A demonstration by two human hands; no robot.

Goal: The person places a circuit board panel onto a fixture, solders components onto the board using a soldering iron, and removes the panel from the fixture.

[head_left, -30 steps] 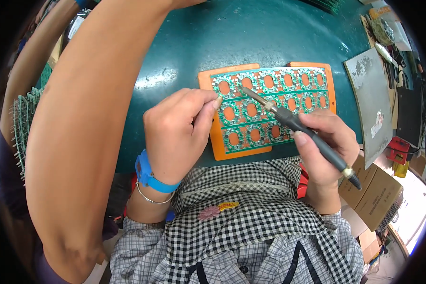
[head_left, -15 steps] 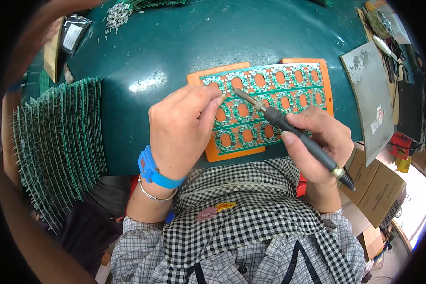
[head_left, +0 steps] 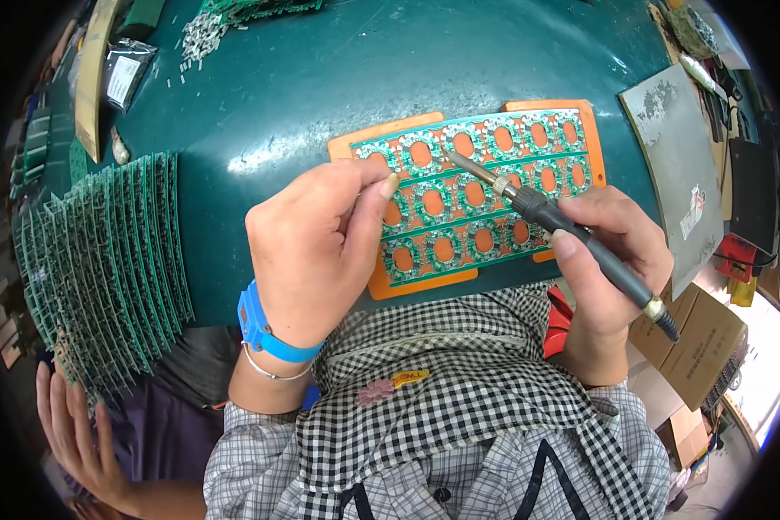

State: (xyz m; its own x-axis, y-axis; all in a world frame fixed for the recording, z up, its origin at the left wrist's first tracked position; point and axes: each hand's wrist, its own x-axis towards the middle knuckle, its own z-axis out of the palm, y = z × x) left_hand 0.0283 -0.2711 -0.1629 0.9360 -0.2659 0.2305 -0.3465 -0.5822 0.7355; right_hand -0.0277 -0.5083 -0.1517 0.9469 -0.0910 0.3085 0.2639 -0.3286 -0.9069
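Note:
A green circuit board panel (head_left: pixel 494 165) with rows of round cut-outs lies on an orange holder (head_left: pixel 596 147). My right hand (head_left: pixel 602 308) grips a dark soldering iron (head_left: pixel 533 206) like a pen, its tip slanting up and left to the panel's upper row. Whether the tip touches the board I cannot tell. My left hand (head_left: pixel 312 234) is over the panel's left side, thumb and forefinger pinched together. What they hold, if anything, is too small to make out. A blue wrist strap (head_left: pixel 277 334) is on my left wrist.
Left stands a long row of upright circuit boards (head_left: pixel 113 260), with another person's hand (head_left: pixel 74 425) below it. Small pale pieces (head_left: pixel 201 36) and a dark plastic bag (head_left: pixel 123 74) lie at the far left. A grey metal plate (head_left: pixel 676 165) leans right, above a cardboard box (head_left: pixel 702 347).
The iron's tip has shifted right along the upper row. My left hand stays pinched by the panel's left side. The other person's arm has left the left rim; a hand now shows lower left.

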